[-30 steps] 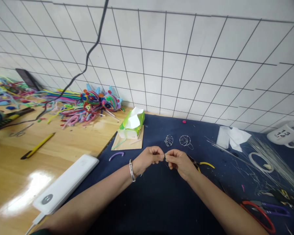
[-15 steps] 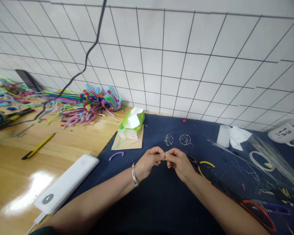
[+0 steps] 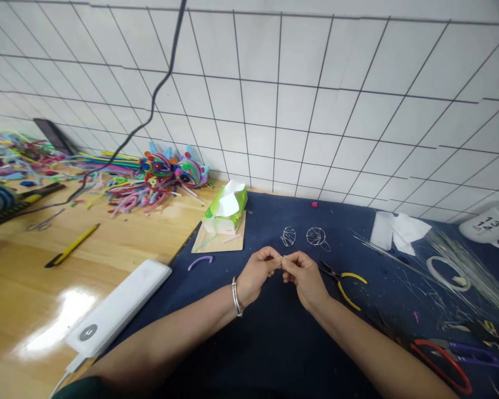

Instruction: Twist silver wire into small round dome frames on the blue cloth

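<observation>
Over the dark blue cloth, my left hand and my right hand meet at the fingertips. Both are closed in a pinch, thumb against forefinger, and whatever lies between the tips is too small to make out. A silver bangle circles my left wrist. Just beyond my hands lie two small round wire frames, one on the left and one on the right. Pliers with yellow handles rest beside my right hand.
A green tissue pack sits on brown card, near a purple curved strip. A white power bank lies left. Wires, red-handled scissors and a mug are right. Colourful pipe cleaners lie back left.
The view has shifted slightly, so most things appear a little further right. My hands remain pinched together at the fingertips, with the left wrist's bangle slightly turned.
</observation>
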### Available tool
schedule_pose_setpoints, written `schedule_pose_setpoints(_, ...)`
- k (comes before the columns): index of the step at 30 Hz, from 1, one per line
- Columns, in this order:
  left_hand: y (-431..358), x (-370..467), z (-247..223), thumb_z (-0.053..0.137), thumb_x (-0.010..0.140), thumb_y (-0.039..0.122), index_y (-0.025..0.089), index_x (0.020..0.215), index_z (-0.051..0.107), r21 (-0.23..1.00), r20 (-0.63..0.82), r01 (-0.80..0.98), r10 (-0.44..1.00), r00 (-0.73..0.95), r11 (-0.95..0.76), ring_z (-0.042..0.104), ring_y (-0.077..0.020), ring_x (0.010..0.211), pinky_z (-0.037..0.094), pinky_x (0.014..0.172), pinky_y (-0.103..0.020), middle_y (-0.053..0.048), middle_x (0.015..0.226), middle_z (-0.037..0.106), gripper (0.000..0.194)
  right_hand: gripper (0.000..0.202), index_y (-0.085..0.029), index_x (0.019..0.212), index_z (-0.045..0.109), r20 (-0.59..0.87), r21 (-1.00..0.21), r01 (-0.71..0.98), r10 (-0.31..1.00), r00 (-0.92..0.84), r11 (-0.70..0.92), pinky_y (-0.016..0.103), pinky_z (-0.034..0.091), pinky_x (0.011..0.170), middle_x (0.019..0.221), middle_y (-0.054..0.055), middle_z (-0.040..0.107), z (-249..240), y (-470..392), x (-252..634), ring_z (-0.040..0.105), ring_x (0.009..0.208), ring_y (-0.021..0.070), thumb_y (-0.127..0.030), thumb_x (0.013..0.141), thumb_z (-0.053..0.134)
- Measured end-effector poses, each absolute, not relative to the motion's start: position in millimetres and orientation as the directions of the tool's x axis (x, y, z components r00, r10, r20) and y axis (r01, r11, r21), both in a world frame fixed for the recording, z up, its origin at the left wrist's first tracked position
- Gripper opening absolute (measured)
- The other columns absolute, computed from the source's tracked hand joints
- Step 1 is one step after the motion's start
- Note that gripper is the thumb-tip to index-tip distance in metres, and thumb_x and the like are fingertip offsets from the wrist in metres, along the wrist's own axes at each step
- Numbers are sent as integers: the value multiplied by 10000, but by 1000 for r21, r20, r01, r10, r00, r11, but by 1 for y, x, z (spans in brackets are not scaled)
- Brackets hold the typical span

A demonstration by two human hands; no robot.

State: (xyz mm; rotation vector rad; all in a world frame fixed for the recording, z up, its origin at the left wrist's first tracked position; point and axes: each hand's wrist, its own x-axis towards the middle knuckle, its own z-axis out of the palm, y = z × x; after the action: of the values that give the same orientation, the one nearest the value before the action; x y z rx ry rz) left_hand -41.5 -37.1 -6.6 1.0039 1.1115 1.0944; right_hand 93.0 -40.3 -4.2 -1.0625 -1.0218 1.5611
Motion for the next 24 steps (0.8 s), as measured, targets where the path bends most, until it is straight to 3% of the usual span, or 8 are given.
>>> schedule_pose_setpoints(3,-33,-43,-1,582,718,292,126,708,547,987,-131,-76,984,122,141,411,-56,511,321,499,-176,19,612,507,169,184,-170,724,554,-152,-952,-241,974,-169,-190,236,419,529,644,-19,540,-1,-40,94,501,549,89,-332,701,637)
schedule_pose_setpoints(6,-25,-55,12,579,723,296,119,751,582,995,-93,49,955,281,82,471,-79,556,377,552,-198,-3,646,546,179,186,-166,741,564,-157,-962,-185,962,-222,-200,225,414,513,606,-22,529,7,-35,100,494,535,86,-336,703,629)
schedule_pose_setpoints(10,-13,-83,28,529,754,280,149,860,618,959,-63,278,908,414,-60,540,-110,615,403,598,-219,-28,744,608,191,176,-159,749,589,-199,-980,61,918,-342,-190,221,419,484,597,-15,549,19,-24,112,497,504,87,-317,682,629)
schedule_pose_setpoints(13,-7,-101,31,507,767,268,178,800,641,817,-24,516,878,477,-258,535,-117,606,379,592,-211,-4,683,602,165,139,-167,726,606,-249,-941,318,871,-424,-115,220,417,462,592,-6,571,20,-17,122,514,491,97,-298,682,612)
schedule_pose_setpoints(16,-6,-108,27,508,768,255,191,723,644,663,-28,630,828,561,-404,545,-130,645,367,628,-217,-3,677,611,157,100,-186,723,615,-255,-866,501,863,-436,-3,213,389,445,576,-11,577,14,-14,127,517,481,102,-276,691,584)
schedule_pose_setpoints(24,-19,-99,19,585,726,284,177,699,617,306,-51,818,849,525,-487,561,-195,750,365,655,-268,-62,754,617,115,51,-217,720,632,-70,-627,705,877,-475,332,223,351,551,682,-1,591,8,-18,122,527,603,118,-246,696,598)
